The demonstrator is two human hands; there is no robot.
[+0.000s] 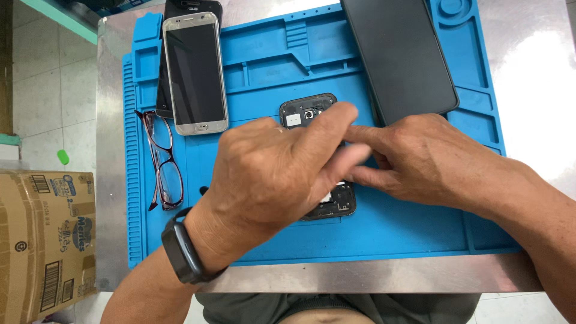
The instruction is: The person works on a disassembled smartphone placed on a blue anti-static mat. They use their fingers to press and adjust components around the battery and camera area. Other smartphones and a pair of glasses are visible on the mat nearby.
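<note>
The opened phone [318, 162] lies in the middle of the blue mat [390, 234]. The left hand [270, 180] and right hand [420, 159] press on it with fingers bent; their grip is hidden. Glasses [162, 162] lie near the mat's left edge, and bare mat shows below.

A phone repair workshop: blue repair mat [384, 240], opened phone [309, 111], steel table [528, 72].

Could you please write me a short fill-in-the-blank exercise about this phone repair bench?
1. Both hands work on an opened phone lying on a ____ silicone mat.
2. The left hand has a dark smartwatch on its ____.
3. Left of the mat's centre lie folded ____ beside a silver smartphone.

Missing words: blue; wrist; eyeglasses
</note>
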